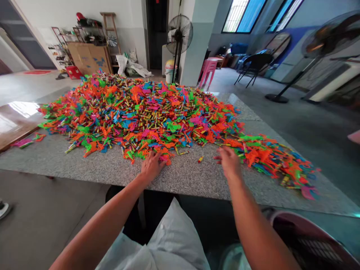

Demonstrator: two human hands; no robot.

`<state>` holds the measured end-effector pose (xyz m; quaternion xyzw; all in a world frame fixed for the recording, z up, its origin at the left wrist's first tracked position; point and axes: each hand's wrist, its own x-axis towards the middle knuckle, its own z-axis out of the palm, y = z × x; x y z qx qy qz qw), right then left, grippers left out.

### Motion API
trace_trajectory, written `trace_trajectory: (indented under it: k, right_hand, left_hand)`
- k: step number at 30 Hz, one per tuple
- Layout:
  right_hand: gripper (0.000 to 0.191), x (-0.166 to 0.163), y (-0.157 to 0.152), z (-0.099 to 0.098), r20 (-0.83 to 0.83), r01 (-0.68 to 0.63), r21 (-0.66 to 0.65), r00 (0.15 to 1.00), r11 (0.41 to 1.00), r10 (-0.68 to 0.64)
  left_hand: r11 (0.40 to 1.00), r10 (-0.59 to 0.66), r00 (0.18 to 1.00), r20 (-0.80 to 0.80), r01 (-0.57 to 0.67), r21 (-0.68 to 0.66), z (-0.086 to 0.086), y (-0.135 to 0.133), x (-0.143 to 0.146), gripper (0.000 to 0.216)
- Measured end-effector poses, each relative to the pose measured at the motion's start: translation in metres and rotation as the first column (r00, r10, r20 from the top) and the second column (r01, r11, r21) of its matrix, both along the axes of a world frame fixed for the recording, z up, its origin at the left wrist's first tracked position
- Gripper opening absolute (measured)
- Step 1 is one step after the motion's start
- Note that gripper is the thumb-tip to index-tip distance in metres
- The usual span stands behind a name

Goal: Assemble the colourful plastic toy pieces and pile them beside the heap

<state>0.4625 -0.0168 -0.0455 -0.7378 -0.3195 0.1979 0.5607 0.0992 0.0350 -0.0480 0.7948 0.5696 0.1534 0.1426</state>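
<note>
A big heap of small plastic toy pieces [171, 125] in orange, green, blue and pink, mixed with little yellow-and-red tubes, covers much of the speckled stone table [182, 176]. My left hand [152, 165] rests at the heap's front edge, touching orange and pink pieces. Its thumb is spread from the fingers; the fingertips are partly hidden among the pieces. My right hand [229, 161] hovers over the table by a smaller pile [267, 155] on the right, fingers apart, nothing visible in them. A single yellow-and-red tube [200, 159] lies between my hands.
A dark red basket [312, 240] stands below the table's front edge at right. Behind are a standing fan [178, 35], pink stools [209, 69] and a black chair [254, 65]. Another fan [323, 41] stands at right. A brown glossy tabletop [19, 122] adjoins at left.
</note>
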Motion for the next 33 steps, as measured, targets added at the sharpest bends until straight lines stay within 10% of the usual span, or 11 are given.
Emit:
trace_trajectory:
  k: [5,11,16,20,26,33]
  right_hand:
    - [0.037,-0.036,0.004,-0.023,0.553,-0.109,-0.444,0.748,0.889,0.368]
    - [0.027,-0.047,0.001,-0.021,0.626,-0.186,-0.581,0.52,0.792,0.581]
    - [0.011,-0.082,-0.011,-0.022,0.513,-0.309,-0.463,0.671,0.831,0.536]
    - [0.011,-0.127,-0.024,-0.016,0.089,-0.564,-0.216,0.802,0.797,0.591]
    - [0.032,-0.166,-0.031,0.009,-0.216,-0.716,0.088,0.665,0.692,0.715]
    - [0.034,-0.172,-0.031,0.021,-0.191,-0.805,0.035,0.576,0.592,0.795]
  left_hand:
    - [0.999,-0.043,0.994,-0.098,0.045,0.019,0.001,0.0,0.005,0.037]
    - [0.992,-0.127,0.981,-0.15,0.125,-0.024,0.003,0.004,-0.005,0.047]
    - [0.973,-0.233,0.965,-0.117,0.231,-0.031,0.007,0.003,-0.012,0.029]
    - [0.957,-0.288,0.953,0.092,0.29,-0.009,0.007,-0.003,-0.018,0.027]
    - [0.811,-0.282,0.775,0.565,0.507,-0.292,0.02,-0.012,-0.032,0.041]
    - [0.743,-0.088,0.728,0.68,0.503,-0.442,0.026,-0.017,-0.047,0.048]
